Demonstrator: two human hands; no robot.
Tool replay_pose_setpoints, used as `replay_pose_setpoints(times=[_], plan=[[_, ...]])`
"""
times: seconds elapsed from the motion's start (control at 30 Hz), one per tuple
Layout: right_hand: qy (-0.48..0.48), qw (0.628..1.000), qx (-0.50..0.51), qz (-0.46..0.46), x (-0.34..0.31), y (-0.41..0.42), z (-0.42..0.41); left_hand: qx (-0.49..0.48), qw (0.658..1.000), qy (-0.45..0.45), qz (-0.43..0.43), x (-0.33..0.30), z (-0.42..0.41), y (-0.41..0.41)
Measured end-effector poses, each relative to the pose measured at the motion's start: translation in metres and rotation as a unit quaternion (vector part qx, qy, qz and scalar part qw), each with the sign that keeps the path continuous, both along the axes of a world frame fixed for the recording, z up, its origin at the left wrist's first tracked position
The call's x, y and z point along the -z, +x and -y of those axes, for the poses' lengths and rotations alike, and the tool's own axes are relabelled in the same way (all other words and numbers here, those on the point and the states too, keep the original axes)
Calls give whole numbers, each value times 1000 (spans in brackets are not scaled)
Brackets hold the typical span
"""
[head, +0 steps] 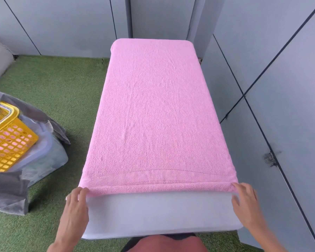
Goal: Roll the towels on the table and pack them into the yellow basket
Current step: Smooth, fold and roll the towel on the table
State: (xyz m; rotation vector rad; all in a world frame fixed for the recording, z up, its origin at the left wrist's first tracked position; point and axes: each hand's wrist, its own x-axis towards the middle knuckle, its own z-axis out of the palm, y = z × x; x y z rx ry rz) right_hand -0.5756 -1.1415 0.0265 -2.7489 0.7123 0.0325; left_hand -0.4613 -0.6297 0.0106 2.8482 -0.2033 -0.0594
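Hands, left hand (76,200) and right hand (245,199), each pinching pink towel (158,106) near corners.

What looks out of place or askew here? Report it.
Little stands out. The pink towel lies flat and square on the white table. Only the yellow basket sits tilted on a clear bin draped with grey cloth.

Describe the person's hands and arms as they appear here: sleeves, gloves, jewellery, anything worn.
Both the left hand and the right hand are bare: no gloves, and no rings or watch show on the fingers or wrists. The forearms are bare too, with no sleeve in view up to the frame's bottom edge. The fingers are slightly blurred. A reddish-brown garment shows on the body at bottom centre.
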Motion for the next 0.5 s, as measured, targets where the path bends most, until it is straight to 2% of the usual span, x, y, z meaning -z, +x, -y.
replay_pose_setpoints(times=[0.17, 0.3, 0.43, 0.5], plan=[[56, 998, 1, 5, -3, 20, 8, -29, 999, -31, -31, 1, 10, 16], [35, 999, -14, 17, 4, 21, 14, -27, 999, -29, -9, 4, 6, 22], [2, 1000, -28, -2, 7, -3, 20, -3, 999, -45, 5, 3, -7, 8], [12, 999, -39, -29, 4, -10, 27, 44, 998, -49, -12, 2, -21, 7]])
